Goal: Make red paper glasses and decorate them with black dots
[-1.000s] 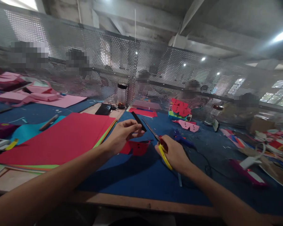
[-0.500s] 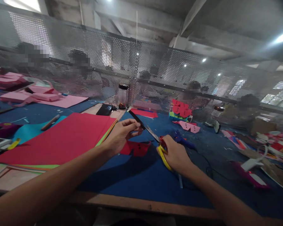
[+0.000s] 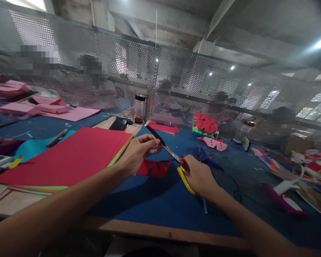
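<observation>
My right hand point(image 3: 199, 175) grips a pair of scissors point(image 3: 186, 180) with yellow and red handles; the metal blades point up and left. Pinched between the fingertips of my left hand point(image 3: 139, 151) is a narrow black strip point(image 3: 153, 132), its far end sticking out up and left. The blade tips meet the strip just beside my left fingers. Whether the blades are closed on it I cannot tell. Below both hands, a red cut paper shape point(image 3: 156, 169) with black dots lies on the blue table mat point(image 3: 141, 203), partly hidden by my left hand.
Left of me lies a stack of coloured sheets point(image 3: 69, 157), red on top. A blue glue gun point(image 3: 210, 160) with a cord is beyond my right hand. Cut red shapes point(image 3: 205, 123) and a lidded jar point(image 3: 139, 109) stand near the perforated screen point(image 3: 109, 71). People are behind it.
My hands, the scissors and the black strip keep nearly the same places. The view has shifted very slightly, and the scissor blades look a little sharper.
</observation>
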The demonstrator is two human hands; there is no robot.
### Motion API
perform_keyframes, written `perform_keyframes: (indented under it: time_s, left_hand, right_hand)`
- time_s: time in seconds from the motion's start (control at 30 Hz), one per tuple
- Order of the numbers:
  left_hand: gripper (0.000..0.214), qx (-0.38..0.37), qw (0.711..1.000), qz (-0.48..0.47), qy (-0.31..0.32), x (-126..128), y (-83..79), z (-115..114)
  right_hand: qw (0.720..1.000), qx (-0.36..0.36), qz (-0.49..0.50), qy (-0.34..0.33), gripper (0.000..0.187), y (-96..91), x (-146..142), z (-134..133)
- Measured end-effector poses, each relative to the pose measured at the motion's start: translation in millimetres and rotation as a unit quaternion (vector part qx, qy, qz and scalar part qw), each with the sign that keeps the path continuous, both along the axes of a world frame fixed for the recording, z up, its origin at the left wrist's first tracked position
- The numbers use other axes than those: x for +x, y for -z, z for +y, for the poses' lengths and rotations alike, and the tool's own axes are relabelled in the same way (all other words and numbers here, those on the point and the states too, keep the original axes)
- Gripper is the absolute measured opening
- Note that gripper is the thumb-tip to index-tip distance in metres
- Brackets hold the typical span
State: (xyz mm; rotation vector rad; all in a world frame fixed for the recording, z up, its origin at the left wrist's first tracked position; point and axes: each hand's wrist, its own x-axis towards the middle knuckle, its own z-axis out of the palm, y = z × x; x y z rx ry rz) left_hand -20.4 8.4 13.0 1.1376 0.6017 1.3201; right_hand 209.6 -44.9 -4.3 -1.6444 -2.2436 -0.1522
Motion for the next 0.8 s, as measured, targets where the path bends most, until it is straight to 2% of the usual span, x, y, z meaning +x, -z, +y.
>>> perform_keyframes:
  time_s: [0.8]
  left_hand:
    - [0.012, -0.001, 0.999, 0.034, 0.002, 2.2, 1.4, 0.4]
  right_hand:
    - [1.0, -0.006, -0.01, 0.013, 0.018, 0.0, 0.1, 0.5]
